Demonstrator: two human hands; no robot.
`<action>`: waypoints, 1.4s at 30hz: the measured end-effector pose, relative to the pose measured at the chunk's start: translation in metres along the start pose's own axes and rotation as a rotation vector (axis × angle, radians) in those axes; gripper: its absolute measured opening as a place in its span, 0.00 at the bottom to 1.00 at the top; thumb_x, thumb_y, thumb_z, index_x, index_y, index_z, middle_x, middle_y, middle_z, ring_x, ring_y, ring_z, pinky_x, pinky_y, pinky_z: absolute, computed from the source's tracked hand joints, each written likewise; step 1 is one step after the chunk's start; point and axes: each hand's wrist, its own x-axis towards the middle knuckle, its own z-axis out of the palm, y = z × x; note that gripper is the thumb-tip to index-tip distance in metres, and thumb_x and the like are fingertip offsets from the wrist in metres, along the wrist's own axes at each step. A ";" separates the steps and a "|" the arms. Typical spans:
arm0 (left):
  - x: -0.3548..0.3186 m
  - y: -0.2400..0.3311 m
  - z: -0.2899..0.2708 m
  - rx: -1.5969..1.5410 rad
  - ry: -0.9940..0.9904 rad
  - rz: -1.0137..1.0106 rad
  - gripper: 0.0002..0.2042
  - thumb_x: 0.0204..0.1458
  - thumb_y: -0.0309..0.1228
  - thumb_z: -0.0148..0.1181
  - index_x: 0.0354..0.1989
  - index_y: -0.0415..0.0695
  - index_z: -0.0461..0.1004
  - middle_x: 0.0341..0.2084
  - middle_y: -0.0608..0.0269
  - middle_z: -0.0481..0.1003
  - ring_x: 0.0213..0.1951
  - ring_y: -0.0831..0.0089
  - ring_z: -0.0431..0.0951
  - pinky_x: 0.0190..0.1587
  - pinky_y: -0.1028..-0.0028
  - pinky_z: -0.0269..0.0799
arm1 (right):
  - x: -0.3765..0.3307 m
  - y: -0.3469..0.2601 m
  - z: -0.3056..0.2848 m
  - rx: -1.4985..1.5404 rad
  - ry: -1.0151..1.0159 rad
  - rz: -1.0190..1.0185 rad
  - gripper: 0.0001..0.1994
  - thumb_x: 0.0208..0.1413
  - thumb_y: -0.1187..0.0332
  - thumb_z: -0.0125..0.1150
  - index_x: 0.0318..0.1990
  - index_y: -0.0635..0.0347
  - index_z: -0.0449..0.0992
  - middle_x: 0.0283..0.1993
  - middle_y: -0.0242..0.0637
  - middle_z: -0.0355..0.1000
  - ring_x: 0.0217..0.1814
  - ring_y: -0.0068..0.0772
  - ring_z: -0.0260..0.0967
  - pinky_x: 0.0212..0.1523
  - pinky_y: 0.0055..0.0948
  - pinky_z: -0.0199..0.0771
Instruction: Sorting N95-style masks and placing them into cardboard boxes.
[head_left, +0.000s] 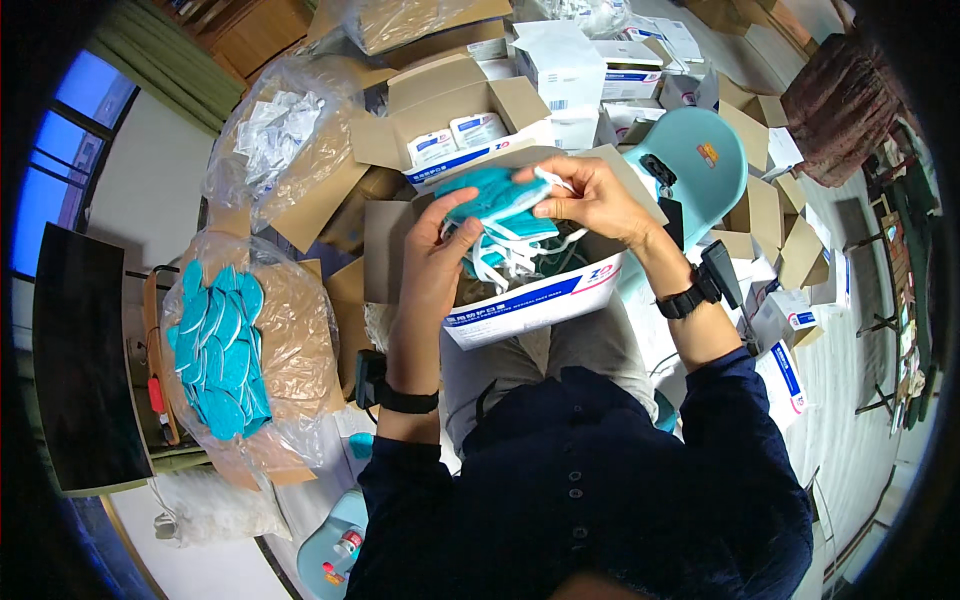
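Note:
A bunch of teal face masks [490,195] with white straps is held between my two hands, above an open white carton [535,312] at my lap. My left hand [442,238] grips the bunch from its left side, thumb toward me. At the upper right edge, my right hand [592,203] pinches the masks and a white strap between thumb and fingers. Loose straps [495,262] hang down in front of the bunch and over the carton's opening. How many masks are in the bunch I cannot tell, as they overlap.
To my left, a plastic-lined box [300,330] holds a heap of teal masks [218,345]. Ahead stands an open carton [440,95] with white packets, beside a clear bag [283,135] of white pieces. A light-blue chair [695,165] and several cartons stand at the right.

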 end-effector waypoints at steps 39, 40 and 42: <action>-0.022 -0.035 0.016 0.767 0.003 0.026 0.12 0.59 0.35 0.58 0.40 0.37 0.76 0.25 0.65 0.75 0.30 0.82 0.70 0.33 0.75 0.67 | -0.023 0.033 0.041 -0.512 0.172 0.041 0.12 0.49 0.64 0.70 0.31 0.63 0.77 0.22 0.43 0.72 0.25 0.31 0.71 0.28 0.32 0.70; -0.034 -0.034 0.017 0.777 -0.038 0.010 0.13 0.59 0.36 0.57 0.42 0.37 0.76 0.26 0.69 0.75 0.32 0.83 0.69 0.34 0.77 0.67 | -0.032 0.035 0.048 -0.535 0.106 0.052 0.11 0.47 0.64 0.70 0.31 0.62 0.77 0.26 0.50 0.72 0.29 0.45 0.74 0.31 0.37 0.71; -0.053 -0.046 0.006 0.723 -0.069 -0.074 0.13 0.60 0.36 0.56 0.44 0.38 0.76 0.29 0.67 0.76 0.35 0.83 0.70 0.38 0.75 0.68 | -0.045 0.034 0.058 -0.641 0.031 0.070 0.12 0.48 0.63 0.69 0.33 0.61 0.76 0.29 0.51 0.73 0.35 0.55 0.73 0.35 0.42 0.71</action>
